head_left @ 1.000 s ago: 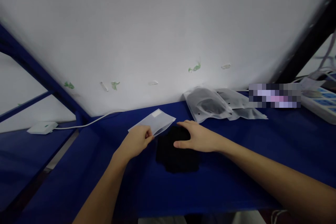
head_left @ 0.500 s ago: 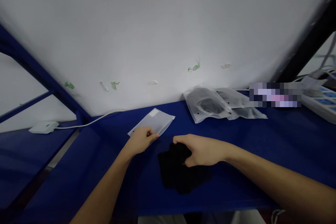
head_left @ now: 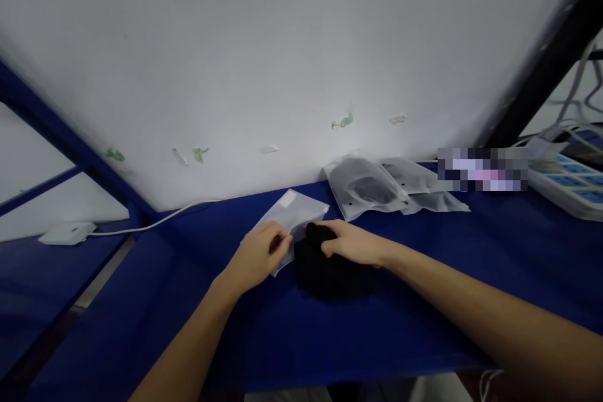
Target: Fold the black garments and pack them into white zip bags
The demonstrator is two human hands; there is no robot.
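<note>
Brought black fabric [head_left: 332,277] to frosted bag [head_left: 304,206], gripping with right hand [head_left: 353,243], pinching its edge with left hand [head_left: 255,257]. Needs mouth kept parted.

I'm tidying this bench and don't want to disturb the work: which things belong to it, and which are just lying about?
In the work:
- labelled translucent bag, in the left hand
- black cloth, in the right hand
- bags with dark contents, probably, being similar

Lying about, it seems:
- small white box and its cable
- white block with blue panels
</note>
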